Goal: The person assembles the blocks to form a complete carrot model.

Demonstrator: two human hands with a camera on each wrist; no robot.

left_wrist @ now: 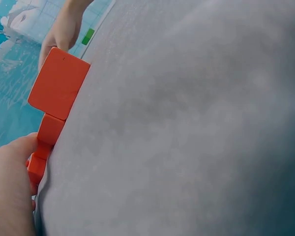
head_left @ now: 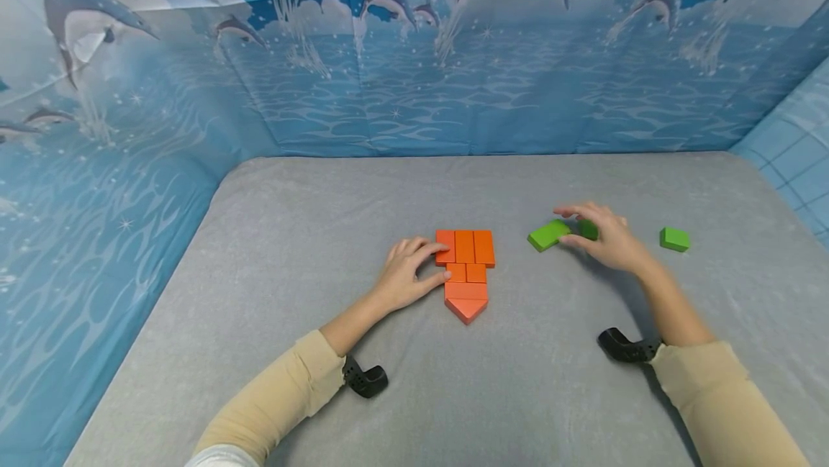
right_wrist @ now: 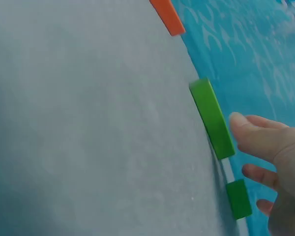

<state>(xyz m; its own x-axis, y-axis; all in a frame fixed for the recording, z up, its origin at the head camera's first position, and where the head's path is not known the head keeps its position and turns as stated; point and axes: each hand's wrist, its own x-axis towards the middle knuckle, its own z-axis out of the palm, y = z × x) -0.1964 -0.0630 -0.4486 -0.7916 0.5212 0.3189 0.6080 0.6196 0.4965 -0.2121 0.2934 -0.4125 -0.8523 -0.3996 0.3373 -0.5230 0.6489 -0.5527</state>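
Several orange blocks (head_left: 465, 251) lie side by side in an arrow-like shape, with a triangular block (head_left: 466, 309) pointing toward me. My left hand (head_left: 408, 276) rests at their left side, its fingertips on the upper left block and its thumb against the smaller ones. In the left wrist view, an orange block's end face (left_wrist: 60, 83) fills the upper left. To the right, my right hand (head_left: 605, 238) hovers with spread, loosely bent fingers by a long green block (head_left: 547, 236). A shorter green block (head_left: 588, 229) is partly hidden behind that hand. Nothing is held in it.
Another green block (head_left: 675, 239) lies farther right on the grey cloth-covered table (head_left: 324, 201). A blue dolphin-print curtain (head_left: 414, 93) rises along the back and left edges. Black curved wrist mounts (head_left: 367, 381) stick out below both sleeves.
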